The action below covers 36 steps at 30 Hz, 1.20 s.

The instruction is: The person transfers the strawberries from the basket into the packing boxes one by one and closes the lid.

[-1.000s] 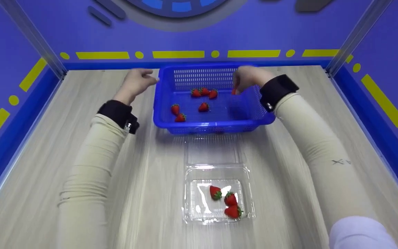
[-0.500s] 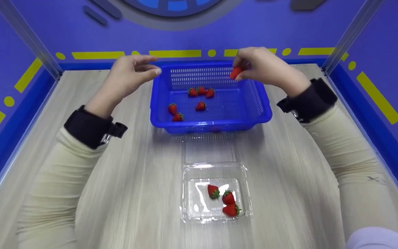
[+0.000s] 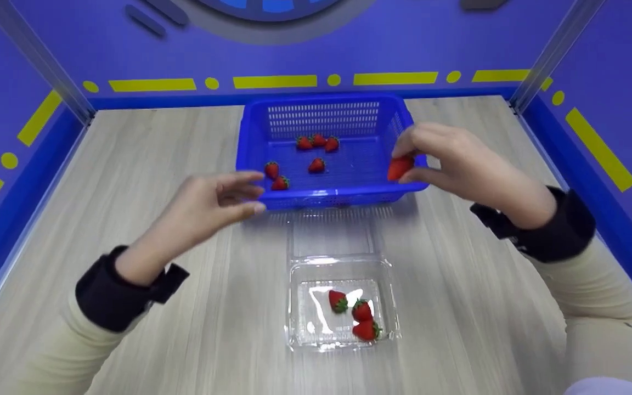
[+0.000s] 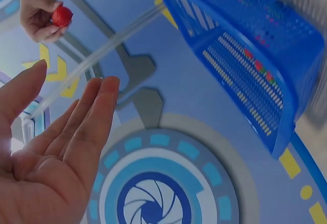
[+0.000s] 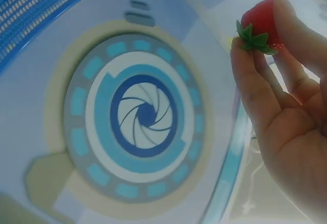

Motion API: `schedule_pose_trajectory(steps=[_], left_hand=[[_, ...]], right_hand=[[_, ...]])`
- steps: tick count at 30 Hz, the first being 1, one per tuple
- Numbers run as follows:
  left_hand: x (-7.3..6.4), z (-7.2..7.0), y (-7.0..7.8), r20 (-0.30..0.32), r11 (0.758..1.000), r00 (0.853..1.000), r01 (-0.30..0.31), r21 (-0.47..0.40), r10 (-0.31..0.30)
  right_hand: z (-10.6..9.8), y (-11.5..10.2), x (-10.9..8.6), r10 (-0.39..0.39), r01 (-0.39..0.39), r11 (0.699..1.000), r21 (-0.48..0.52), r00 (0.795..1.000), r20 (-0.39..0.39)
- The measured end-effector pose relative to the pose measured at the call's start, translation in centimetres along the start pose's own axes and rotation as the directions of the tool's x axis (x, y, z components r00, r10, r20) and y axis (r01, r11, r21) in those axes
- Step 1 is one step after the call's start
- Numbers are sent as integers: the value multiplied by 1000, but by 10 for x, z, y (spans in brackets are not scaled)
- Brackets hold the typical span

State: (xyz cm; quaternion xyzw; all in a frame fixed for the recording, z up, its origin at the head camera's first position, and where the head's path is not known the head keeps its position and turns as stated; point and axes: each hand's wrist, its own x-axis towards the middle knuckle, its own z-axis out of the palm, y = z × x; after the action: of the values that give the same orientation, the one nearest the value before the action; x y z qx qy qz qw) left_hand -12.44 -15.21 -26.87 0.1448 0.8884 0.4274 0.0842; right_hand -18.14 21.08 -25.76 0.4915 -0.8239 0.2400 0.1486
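My right hand point(image 3: 458, 162) pinches a strawberry point(image 3: 400, 168) between thumb and fingertips, over the right front corner of the blue basket point(image 3: 305, 199) in the head view. Its green leaves show in the right wrist view, where the strawberry point(image 5: 259, 24) is held up clear of everything else. Near the basket's left front corner is my left hand point(image 3: 206, 206), fingers loosely extended and holding nothing. Several strawberries point(image 3: 317, 165) lie on the basket floor. Closer to me a clear plastic clamshell box point(image 3: 294, 307) stands with its lid laid back, and 3 strawberries point(image 3: 361, 311) rest inside.
The clamshell's transparent lid point(image 3: 329, 236) reaches to the basket's front side. Wood-grain tabletop point(image 3: 146, 142) lies around both containers. Blue printed panels point(image 3: 272, 55) wall in the back and both sides.
The right hand has lifted a strawberry out of the basket and come back toward me, rightward. My left hand has also drawn nearer, staying empty. The clamshell's strawberries keep their places.
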Motion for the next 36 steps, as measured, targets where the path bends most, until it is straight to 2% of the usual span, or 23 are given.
schedule_pose_trajectory(steps=[5,9,13,18,20,25,29,33,36], left_hand=[[-18,20,-12,34,999,998,-44,-12,45],[-29,40,-31,113,997,993,-21,-74,30],[-36,58,-51,190,986,982,46,-157,-15],[-40,70,-73,228,979,969,130,-160,-91],[-40,75,-81,247,972,961,168,-165,-124],[-39,90,-98,296,928,931,288,-238,-213],[-36,102,-103,334,884,911,349,-310,-242],[-31,112,-104,359,856,899,380,-351,-251],[-28,118,-103,356,853,898,384,-353,-258]], right_hand=[[21,-14,-19,-107,106,992,69,994,3],[46,-27,-37,-135,125,988,96,985,104],[65,-36,-51,-106,87,992,94,969,224],[83,-39,-64,-80,45,994,104,926,369],[91,-38,-68,-94,53,992,112,912,399],[109,-37,-77,-129,92,990,107,896,424],[118,-38,-78,-115,100,993,57,866,487],[124,-40,-77,-87,111,994,-9,829,552],[127,-42,-74,-60,109,993,-47,801,595]])
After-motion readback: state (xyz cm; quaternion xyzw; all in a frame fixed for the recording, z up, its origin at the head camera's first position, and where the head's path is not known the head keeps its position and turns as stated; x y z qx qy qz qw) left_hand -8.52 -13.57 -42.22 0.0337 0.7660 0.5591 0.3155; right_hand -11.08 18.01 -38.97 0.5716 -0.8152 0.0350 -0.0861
